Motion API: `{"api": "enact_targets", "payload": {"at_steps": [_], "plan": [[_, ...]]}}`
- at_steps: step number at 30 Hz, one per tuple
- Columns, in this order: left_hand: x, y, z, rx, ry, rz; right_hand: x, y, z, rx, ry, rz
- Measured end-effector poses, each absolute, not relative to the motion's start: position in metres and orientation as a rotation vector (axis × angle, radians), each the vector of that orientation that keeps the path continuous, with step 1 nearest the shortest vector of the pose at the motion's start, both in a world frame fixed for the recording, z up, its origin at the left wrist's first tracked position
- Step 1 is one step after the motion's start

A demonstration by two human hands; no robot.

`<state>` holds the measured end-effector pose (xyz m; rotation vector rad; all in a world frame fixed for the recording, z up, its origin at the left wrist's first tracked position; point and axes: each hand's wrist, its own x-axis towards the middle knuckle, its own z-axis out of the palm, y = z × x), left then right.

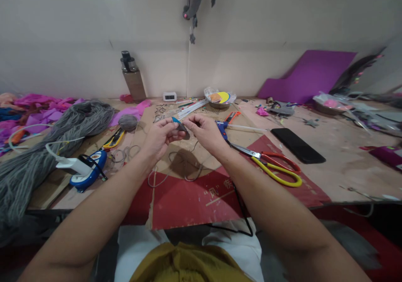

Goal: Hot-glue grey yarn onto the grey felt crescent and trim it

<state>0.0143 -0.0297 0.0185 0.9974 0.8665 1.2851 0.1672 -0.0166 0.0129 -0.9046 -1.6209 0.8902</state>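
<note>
The left hand had its grip closed narrowly on a small blue piece, with something grey beneath it, above the middle of the table. The right hand was just beside, at three o'clock, its thumb and finger near together; whether they held anything, I could not tell. Thin grey thread lay in loops towards six o'clock, a yarn ball at nine, and the scissors at four.

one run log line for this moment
left hand: holds blue-and-grey piece; right hand: at it, grip unclear; nearby: glue gun, scissors, phone
</note>
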Motion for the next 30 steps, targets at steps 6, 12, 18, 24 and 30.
{"api": "enact_targets", "payload": {"at_steps": [6, 12, 18, 24, 30], "plan": [[0.0142, -0.0284, 0.0178, 0.968, 0.831, 1.311, 0.1669, -0.0161, 0.0112, -0.867, -1.59, 0.898], [0.0156, -0.0283, 0.0189, 0.93, 0.842, 1.326, 0.1699, -0.0167, 0.0113, -0.835, -1.617, 0.799], [0.0149, -0.0288, 0.0207, 0.915, 0.814, 1.328, 0.1694, -0.0182, 0.012, -0.832, -1.629, 0.733], [0.0127, -0.0278, 0.0188, 0.951, 0.795, 1.321, 0.1687, -0.0199, 0.0114, -0.812, -1.682, 0.656], [0.0124, -0.0254, 0.0169, 0.958, 0.785, 1.334, 0.1684, -0.021, 0.0092, -0.85, -1.712, 0.599]]}}
